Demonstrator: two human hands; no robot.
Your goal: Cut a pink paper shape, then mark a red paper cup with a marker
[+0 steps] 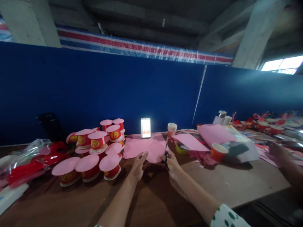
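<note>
My left hand pinches the lower left edge of a round pink paper disc, holding it just above the brown table. My right hand grips a pair of scissors whose blades point up along the disc's right edge. Flat pink paper sheets lie right behind the disc.
Several red paper cups capped with pink discs are piled at the left. Red plastic packets lie far left. A lit phone, a paper cup, more pink sheets and a red cup sit behind. Another person's hand shows at the right.
</note>
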